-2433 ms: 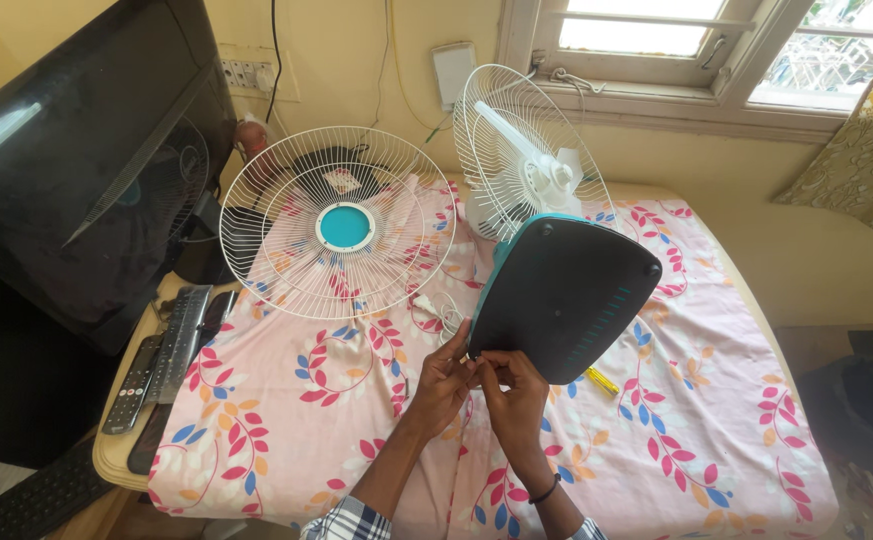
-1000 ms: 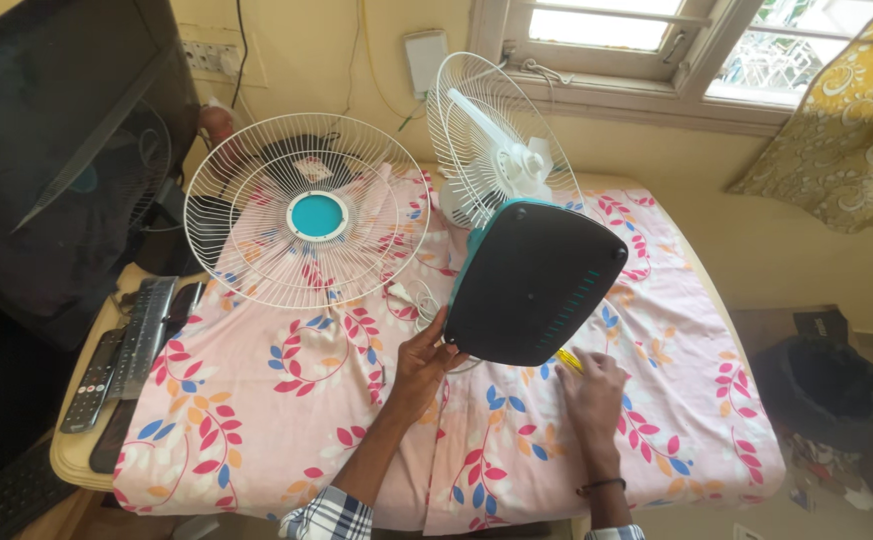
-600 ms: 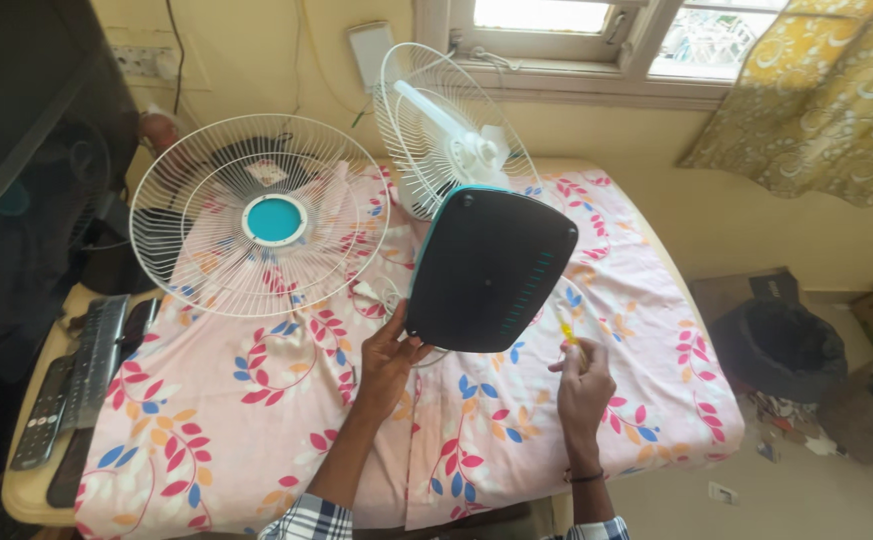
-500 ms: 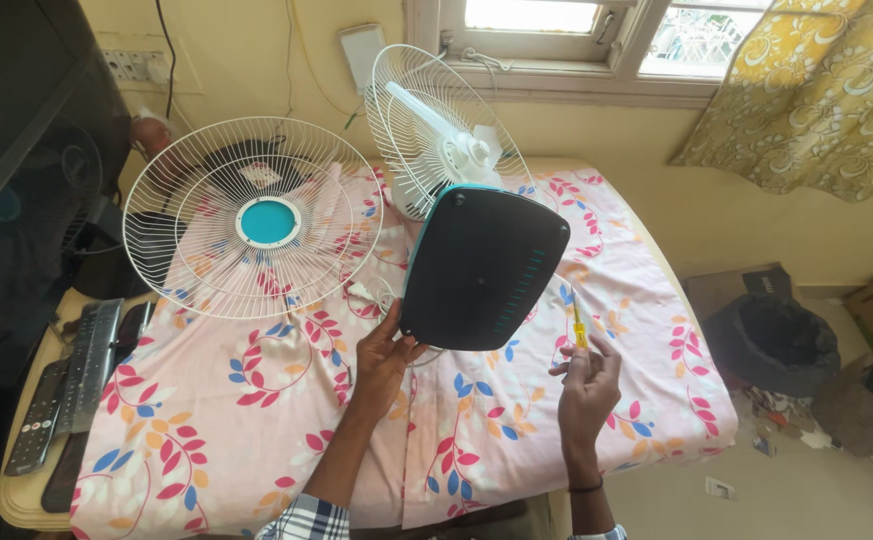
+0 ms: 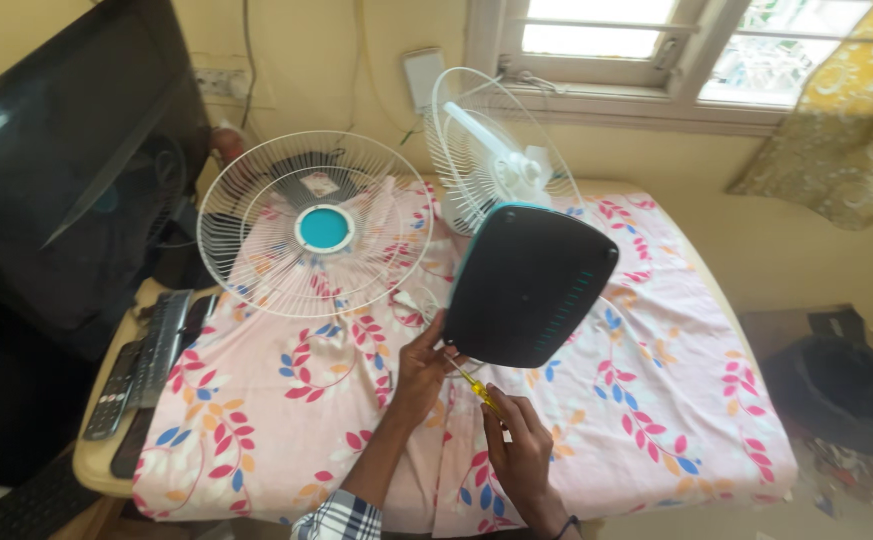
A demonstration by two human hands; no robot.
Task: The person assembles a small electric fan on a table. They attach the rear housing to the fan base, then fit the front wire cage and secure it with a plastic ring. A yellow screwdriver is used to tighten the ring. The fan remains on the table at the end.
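The left hand (image 5: 423,362) grips the lower edge of the dark fan base (image 5: 528,287), tilted up on the floral-clothed worktop (image 5: 286,420). The right hand (image 5: 519,450) is clenched on a yellow screwdriver (image 5: 478,387), tip at the base's underside. A white grille (image 5: 314,225) lies beside.

A room in a home — a floral pink cloth (image 5: 286,400) lies under the fingers (image 5: 434,345), a dark television (image 5: 66,170) and remotes (image 5: 131,375) sit to their left, a curtained window (image 5: 656,40) stands beyond them.
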